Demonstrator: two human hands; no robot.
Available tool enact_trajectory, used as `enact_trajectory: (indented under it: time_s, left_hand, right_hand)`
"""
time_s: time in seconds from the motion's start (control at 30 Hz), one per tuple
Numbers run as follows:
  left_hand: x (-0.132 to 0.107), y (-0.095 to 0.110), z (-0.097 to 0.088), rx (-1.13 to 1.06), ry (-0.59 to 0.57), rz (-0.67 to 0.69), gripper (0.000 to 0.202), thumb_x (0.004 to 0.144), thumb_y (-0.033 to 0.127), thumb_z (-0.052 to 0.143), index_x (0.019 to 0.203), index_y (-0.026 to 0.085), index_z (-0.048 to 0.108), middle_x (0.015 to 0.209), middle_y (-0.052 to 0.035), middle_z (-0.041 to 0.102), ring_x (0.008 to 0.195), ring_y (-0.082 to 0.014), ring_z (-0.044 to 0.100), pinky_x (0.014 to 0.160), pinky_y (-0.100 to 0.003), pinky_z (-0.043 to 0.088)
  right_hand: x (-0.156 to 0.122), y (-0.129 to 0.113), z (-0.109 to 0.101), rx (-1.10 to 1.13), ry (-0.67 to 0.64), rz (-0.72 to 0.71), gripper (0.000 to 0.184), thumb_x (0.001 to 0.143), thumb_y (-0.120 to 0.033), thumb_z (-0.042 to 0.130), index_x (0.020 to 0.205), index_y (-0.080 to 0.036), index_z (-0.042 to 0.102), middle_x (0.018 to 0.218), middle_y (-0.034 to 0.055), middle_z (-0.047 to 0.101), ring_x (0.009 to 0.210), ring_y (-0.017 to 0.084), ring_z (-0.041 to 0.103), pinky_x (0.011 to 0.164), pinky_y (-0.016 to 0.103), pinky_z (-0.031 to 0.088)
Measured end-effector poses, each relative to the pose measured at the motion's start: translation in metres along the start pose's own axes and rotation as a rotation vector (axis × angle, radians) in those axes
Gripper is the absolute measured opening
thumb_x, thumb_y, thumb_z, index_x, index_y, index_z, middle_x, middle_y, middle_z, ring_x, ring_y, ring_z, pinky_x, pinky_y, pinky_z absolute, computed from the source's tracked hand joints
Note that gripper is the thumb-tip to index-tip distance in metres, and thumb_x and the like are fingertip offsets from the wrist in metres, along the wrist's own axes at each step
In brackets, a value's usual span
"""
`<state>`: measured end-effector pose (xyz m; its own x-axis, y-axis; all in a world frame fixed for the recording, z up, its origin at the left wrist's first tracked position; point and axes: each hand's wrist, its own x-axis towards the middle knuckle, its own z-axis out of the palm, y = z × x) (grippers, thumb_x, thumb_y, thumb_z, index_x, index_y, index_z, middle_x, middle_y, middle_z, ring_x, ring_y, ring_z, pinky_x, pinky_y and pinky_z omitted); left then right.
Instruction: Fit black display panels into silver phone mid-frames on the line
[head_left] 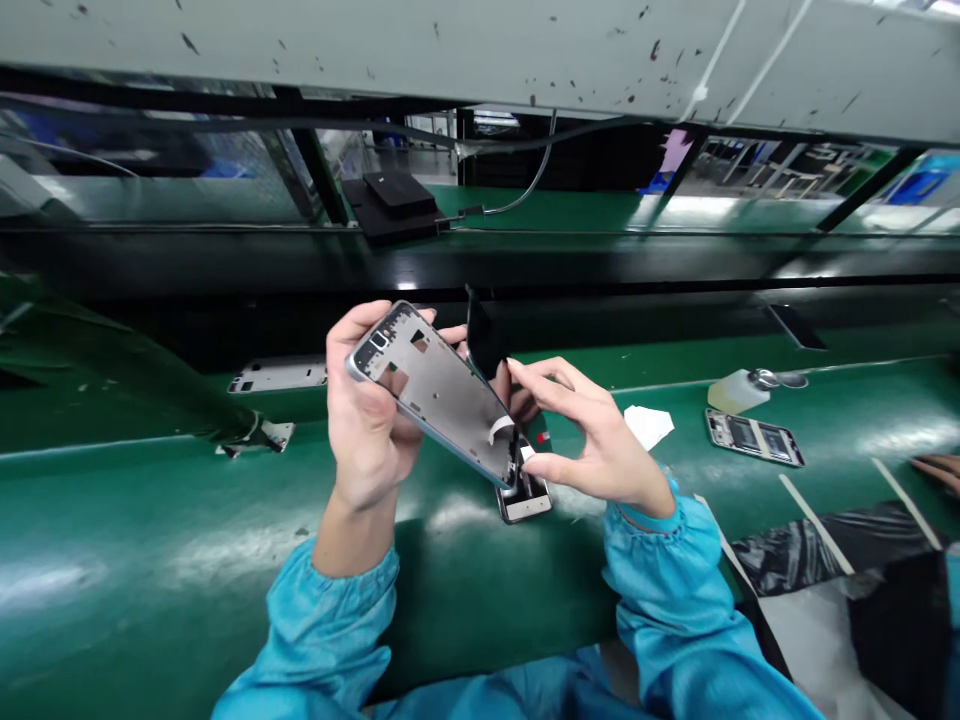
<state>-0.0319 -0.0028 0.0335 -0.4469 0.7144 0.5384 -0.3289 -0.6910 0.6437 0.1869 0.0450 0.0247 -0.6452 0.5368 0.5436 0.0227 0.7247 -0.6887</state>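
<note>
Workbench (187, 590), head view: glossy green beneath a chipped pale panel (375, 45) | our left hand (360, 425) grips a phone frame (450, 405), tilted above the bench | our right hand (589, 435) curls at its lower end, grasp unclear to us | phone (527, 507) below, partly hidden | co-worker's hand (943, 472) cropped at right

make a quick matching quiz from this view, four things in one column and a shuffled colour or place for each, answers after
1. phone frame
2. bottle
3. left sleeve
4. bench top

A. green
B. pale yellowish
C. in the left hand's grip
D. bright blue

Pairs: 1-C, 2-B, 3-D, 4-A
</note>
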Motion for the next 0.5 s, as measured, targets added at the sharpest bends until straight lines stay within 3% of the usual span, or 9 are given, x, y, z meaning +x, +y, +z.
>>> enact_trajectory:
  time_s: [0.13,0.3,0.5]
  left_hand:
    - [0.006,0.0,-0.006,0.019,0.041,0.035,0.046,0.1,0.067,0.079,0.127,0.03,0.075,0.126,-0.0068,0.082,0.108,-0.0306,0.083,0.099,-0.05,0.072]
    - [0.01,0.005,-0.009,0.059,0.053,0.035,0.047,0.102,0.07,0.075,0.127,0.03,0.075,0.124,-0.0048,0.083,0.107,-0.0301,0.084,0.096,-0.048,0.072]
    - [-0.001,-0.007,-0.005,0.13,-0.027,0.088,0.051,0.1,0.067,0.08,0.13,0.026,0.079,0.125,-0.0094,0.083,0.103,-0.0229,0.081,0.089,-0.031,0.069]
  right_hand:
    - [-0.004,0.005,-0.009,0.055,0.008,0.005,0.077,0.103,-0.064,0.079,0.17,-0.032,0.06,0.134,0.0131,0.068,0.108,0.027,0.071,0.097,0.049,0.069]
    - [-0.007,0.007,-0.016,0.06,0.024,-0.03,0.075,0.101,-0.061,0.083,0.168,-0.034,0.062,0.133,0.0128,0.069,0.111,0.029,0.072,0.1,0.052,0.069]
    - [0.001,0.005,0.009,0.07,0.058,-0.009,0.08,0.1,-0.062,0.084,0.17,-0.034,0.059,0.13,0.0111,0.068,0.109,0.026,0.073,0.098,0.047,0.07]
